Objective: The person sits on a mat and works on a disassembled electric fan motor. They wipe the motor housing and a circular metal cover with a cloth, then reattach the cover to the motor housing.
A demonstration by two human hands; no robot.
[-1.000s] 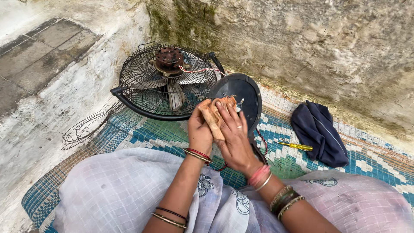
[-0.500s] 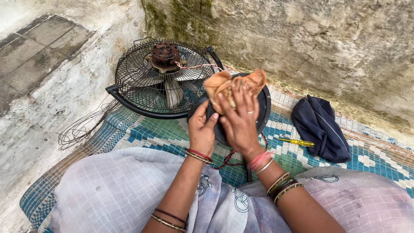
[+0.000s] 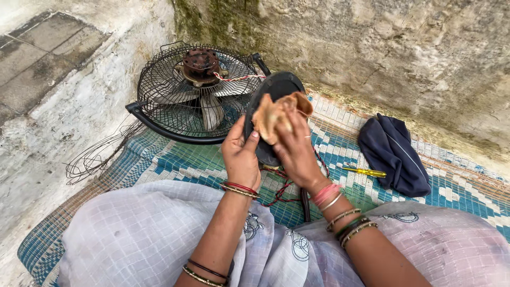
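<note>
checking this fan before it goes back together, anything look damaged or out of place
Yes. The fan lies flat on the mat with its front grille off; the hub looks rusty. A loose wire tangle trails off the mat's left edge. The left hand holds the round black cover; the right hand presses a tan cloth on it.

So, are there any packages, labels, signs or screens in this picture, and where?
None in view: no package, label, sign or screen.
Left hand: holds the black round fan part.
Right hand: presses a tan cloth on it.
Dark blue pouch: on the mat, at right, plain.
</note>
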